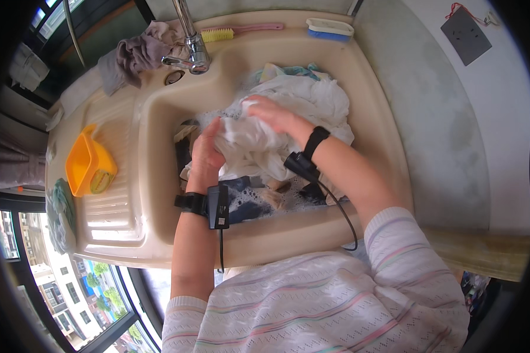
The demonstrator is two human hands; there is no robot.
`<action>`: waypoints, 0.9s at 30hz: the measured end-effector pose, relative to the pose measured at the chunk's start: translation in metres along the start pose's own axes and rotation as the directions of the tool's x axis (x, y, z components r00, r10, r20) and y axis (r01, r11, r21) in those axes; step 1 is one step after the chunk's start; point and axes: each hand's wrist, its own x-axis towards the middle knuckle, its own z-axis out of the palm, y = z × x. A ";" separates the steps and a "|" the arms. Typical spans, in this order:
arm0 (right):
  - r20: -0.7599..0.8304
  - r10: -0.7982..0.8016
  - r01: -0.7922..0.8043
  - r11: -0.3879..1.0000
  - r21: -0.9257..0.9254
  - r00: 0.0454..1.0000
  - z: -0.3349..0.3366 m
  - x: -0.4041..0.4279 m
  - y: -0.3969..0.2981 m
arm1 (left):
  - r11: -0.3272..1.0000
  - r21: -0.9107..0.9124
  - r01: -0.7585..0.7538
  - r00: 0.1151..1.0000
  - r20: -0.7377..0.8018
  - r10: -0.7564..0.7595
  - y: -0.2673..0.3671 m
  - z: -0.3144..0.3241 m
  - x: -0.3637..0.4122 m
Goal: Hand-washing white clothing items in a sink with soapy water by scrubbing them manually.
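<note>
A wet white cloth (256, 145) is bunched between my hands, over a beige laundry sink (159, 176) with soapy water. My left hand (207, 148) grips the cloth's left side. My right hand (269, 112) is closed on its upper part; some fingertips are hidden in the folds. More white fabric spreads behind my right hand, beside a multicoloured patterned cloth (287, 70) at the back of the basin. Dark blue cloth (243, 212) and beige pieces (274, 198) lie in the suds nearer me.
A chrome tap (196, 53) rises behind the basin. Along the back ledge are a pink-handled brush (247, 29) and a blue-and-white brush (330, 30). Greyish clothes (137, 57) lie left of the tap. A yellow plastic scoop (88, 165) and greenish cloth (62, 216) sit on the ribbed drainboard.
</note>
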 end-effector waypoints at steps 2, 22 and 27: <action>0.099 -0.041 0.082 0.891 -0.446 0.994 0.071 -0.025 -0.013 | 0.996 0.001 -0.085 0.995 -0.057 0.084 0.008 -0.052 0.010; -0.011 -0.378 0.150 0.393 -0.907 0.926 0.042 0.003 0.001 | 0.954 0.287 -0.089 0.945 -0.280 0.172 0.003 0.036 -0.028; -0.010 -0.132 0.069 0.578 -0.813 0.991 0.001 0.003 -0.035 | 0.187 0.971 -0.151 0.975 0.116 0.189 0.057 0.039 -0.059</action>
